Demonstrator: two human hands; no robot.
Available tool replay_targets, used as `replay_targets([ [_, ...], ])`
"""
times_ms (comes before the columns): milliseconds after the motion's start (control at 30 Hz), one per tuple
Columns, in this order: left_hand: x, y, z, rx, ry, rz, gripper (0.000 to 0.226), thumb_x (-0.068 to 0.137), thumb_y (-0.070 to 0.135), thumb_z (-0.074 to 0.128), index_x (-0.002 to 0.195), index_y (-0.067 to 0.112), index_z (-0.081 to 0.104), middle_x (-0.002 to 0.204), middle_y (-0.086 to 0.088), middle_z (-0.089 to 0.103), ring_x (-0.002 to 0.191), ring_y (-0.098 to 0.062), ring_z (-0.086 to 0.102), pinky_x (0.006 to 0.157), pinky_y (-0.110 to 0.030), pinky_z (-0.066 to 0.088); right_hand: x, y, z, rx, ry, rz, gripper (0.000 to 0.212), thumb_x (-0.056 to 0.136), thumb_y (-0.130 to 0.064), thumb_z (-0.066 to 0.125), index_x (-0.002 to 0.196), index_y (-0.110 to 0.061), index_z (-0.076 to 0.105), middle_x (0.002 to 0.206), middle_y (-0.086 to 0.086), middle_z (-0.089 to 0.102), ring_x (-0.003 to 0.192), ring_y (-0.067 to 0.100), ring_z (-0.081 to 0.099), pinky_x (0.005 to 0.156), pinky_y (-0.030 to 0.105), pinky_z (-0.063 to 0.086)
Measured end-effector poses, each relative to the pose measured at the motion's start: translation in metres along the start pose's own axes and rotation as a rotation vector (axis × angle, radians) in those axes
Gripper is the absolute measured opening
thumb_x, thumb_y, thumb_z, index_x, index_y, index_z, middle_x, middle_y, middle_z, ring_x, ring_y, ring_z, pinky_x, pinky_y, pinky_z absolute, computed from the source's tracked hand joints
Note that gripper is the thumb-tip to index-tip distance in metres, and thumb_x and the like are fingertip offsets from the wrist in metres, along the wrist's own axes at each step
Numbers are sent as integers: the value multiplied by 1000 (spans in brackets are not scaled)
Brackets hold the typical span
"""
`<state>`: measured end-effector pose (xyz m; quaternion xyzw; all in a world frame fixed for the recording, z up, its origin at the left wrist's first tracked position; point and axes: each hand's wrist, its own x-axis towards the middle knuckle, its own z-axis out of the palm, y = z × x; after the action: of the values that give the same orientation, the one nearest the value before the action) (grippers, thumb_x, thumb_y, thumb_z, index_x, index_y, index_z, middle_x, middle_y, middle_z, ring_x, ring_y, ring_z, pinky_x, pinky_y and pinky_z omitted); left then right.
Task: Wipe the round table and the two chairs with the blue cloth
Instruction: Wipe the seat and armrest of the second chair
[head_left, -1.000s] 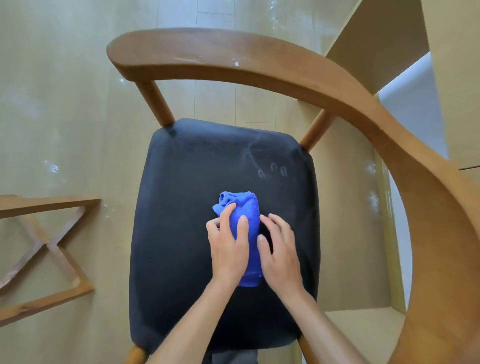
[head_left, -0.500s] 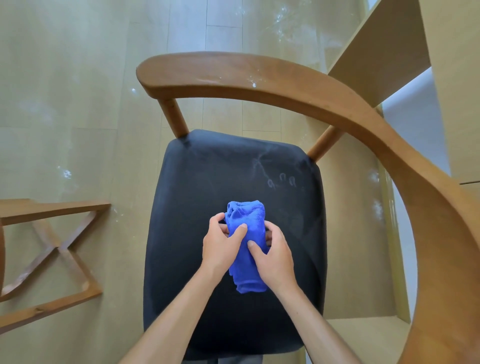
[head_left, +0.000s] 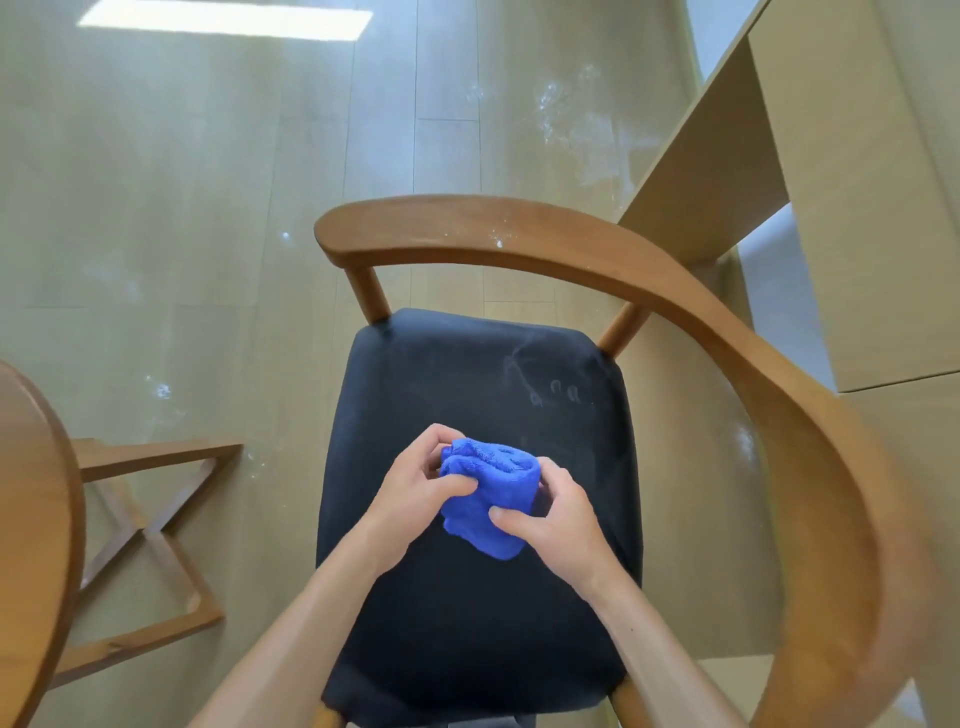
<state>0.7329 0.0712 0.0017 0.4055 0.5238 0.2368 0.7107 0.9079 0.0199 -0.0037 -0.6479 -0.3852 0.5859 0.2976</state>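
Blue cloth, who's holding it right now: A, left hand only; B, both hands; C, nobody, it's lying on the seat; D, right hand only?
B: the left hand and right hand both grip the bunched cloth above the seat.

The round table (head_left: 36, 519) is cut off by the left edge. The chair (head_left: 727, 332) backrest is blurred lower right. Part of the blue cloth (head_left: 488, 499) is hidden by curled fingers.

Chair (head_left: 571, 249) + table (head_left: 36, 519) on floor (head_left: 182, 208)
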Motion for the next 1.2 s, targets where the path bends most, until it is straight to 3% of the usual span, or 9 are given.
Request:
replay_targets([
  [67, -4, 18, -4, -60, -76, 49, 19, 72, 6, 59, 86, 17, 56, 80, -1, 65, 74, -11, 58, 62, -17, 46, -4, -17, -6, 20, -29, -29, 40, 66, -23, 76, 102, -23, 60, 101, -5, 70, 92, 16, 68, 79, 39, 58],
  [233, -4, 53, -5, -317, -167, 91, 23, 78, 5, 60, 100, 13, 57, 98, -7, 65, 92, -21, 63, 75, -30, 54, -15, -50, -24, -9, -185, -107, 60, 65, -27, 79, 119, -30, 53, 111, -9, 66, 98, 12, 65, 78, 26, 53],
  [367, 2, 67, -4, -450, -227, 66, 32, 81, 5, 60, 112, 9, 53, 108, -11, 62, 102, -25, 62, 81, -34, 54, -22, -54, -29, -67, -82, -128, 41, 70, -23, 74, 102, -42, 55, 91, -12, 68, 79, 7, 66, 67, 17, 49],
  [467, 9, 68, -7, -235, -166, 57, 30, 85, -1, 59, 112, 10, 57, 104, -8, 67, 99, -22, 65, 80, -30, 54, -22, -50, -33, -250, 31, -169, 37, 74, -24, 66, 103, -44, 54, 88, -16, 67, 79, 7, 64, 65, 15, 49],
  [567, 23, 56, -15, 151, 44, -20, 38, 87, -1, 58, 114, 24, 60, 111, 3, 67, 104, -16, 64, 81, -24, 51, -11, -36, -37, -576, 160, -190, 38, 77, -22, 61, 110, -38, 52, 91, -15, 62, 80, 9, 59, 69, 25, 49],
  [700, 40, 29, -22, 401, 263, -118, 38, 89, 14, 60, 122, 32, 55, 119, 9, 59, 107, -9, 57, 84, -24, 44, 18, -14, -39, -995, 393, -174, 50, 79, -12, 63, 127, -19, 52, 103, 4, 60, 89, 28, 57, 77, 38, 47],
  [800, 48, 9, -22, 529, 291, -124, 37, 91, 15, 55, 125, 29, 53, 120, 10, 57, 107, -7, 53, 84, -22, 39, 40, 0, -33, -1220, 543, -209, 51, 71, -2, 72, 120, -8, 61, 97, 14, 62, 78, 33, 58, 66, 40, 49],
  [1000, 52, -25, -25, 650, 275, -163, 37, 92, 13, 51, 128, 23, 53, 128, 3, 52, 113, -10, 50, 89, -23, 38, 49, 46, -2, -1342, 262, -295, 55, 62, -35, 85, 110, -15, 68, 105, 10, 65, 80, 28, 62, 67, 38, 54],
  [1200, 61, -42, -41, 831, 366, -88, 34, 92, 12, 49, 124, 22, 52, 138, 7, 38, 115, -9, 42, 85, -26, 39, 69, 58, -25, -1242, 133, -418, 63, 73, -43, 71, 133, -25, 58, 148, 17, 41, 132, 43, 41, 101, 56, 38],
])
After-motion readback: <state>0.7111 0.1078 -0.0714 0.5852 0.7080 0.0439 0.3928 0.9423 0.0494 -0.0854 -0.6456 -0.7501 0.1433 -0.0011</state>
